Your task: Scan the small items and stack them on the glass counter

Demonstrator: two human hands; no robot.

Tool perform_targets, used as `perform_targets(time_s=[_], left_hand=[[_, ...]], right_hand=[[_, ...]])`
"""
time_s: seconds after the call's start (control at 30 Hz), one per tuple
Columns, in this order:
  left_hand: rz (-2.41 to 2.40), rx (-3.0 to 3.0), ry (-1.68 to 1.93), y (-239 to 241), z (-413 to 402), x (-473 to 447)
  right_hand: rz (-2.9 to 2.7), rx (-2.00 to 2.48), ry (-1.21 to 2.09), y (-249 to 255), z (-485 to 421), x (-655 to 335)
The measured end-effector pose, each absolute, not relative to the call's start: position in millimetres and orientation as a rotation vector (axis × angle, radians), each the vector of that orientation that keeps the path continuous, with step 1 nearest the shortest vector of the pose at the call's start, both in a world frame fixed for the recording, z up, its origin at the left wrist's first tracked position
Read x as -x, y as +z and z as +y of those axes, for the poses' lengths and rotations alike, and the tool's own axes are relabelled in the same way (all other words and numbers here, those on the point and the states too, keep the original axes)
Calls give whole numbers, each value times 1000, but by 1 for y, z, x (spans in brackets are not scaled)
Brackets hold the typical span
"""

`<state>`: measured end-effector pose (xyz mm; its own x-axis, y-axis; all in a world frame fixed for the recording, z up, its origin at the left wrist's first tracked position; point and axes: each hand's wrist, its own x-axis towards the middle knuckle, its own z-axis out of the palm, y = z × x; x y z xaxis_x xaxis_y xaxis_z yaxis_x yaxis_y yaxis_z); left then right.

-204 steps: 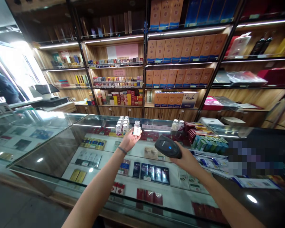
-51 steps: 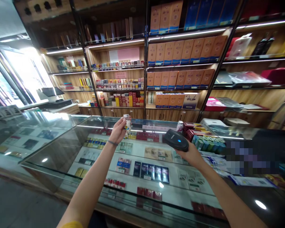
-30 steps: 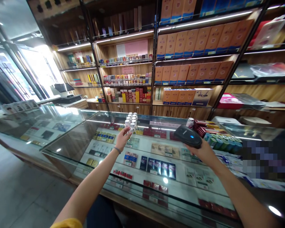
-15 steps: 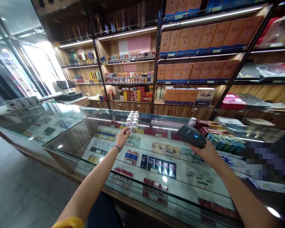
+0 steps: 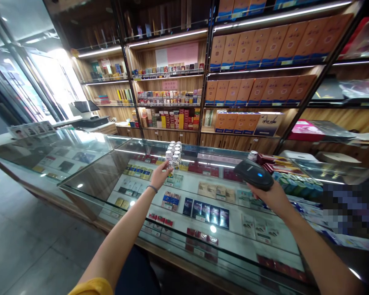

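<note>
Glass counter (image 5: 89, 176) | left hand (image 5: 160, 175) at bottles (image 5: 177, 150), 12 o'clock, grip unclear | right hand (image 5: 273, 194) clasping scanner (image 5: 253, 173), 1 o'clock | bottles likely light, slippery; pinch sides

I've brought the left hand (image 5: 160, 175) down from where it held a bottle up in the air, and its fingertips now sit low beside the near end of the bottle cluster (image 5: 174, 155). By the red packets (image 5: 273, 160) I count a single bottle (image 5: 252, 155) where a pair stood. My right hand (image 5: 275, 194) has carried the scanner (image 5: 254, 174) further right, and my view has swung left, bringing in more grey floor (image 5: 21, 246) and a yellow sleeve (image 5: 94, 286)
</note>
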<state>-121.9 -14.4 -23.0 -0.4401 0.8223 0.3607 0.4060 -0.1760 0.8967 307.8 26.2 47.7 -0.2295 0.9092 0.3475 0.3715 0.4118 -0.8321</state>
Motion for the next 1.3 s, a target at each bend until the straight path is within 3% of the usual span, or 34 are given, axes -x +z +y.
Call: perform_targets(time_s=[1.0, 1.13, 1.3], left_hand=[[1799, -1610, 1809, -20, -1, 106], [1857, -1863, 1988, 13, -2, 72], [1363, -2061, 1760, 41, 54, -20]], right_hand=[[-1693, 1027, 732, 56, 36, -336], [-1554, 999, 780, 71, 37, -355], [-1481, 1021, 758, 73, 42, -377]])
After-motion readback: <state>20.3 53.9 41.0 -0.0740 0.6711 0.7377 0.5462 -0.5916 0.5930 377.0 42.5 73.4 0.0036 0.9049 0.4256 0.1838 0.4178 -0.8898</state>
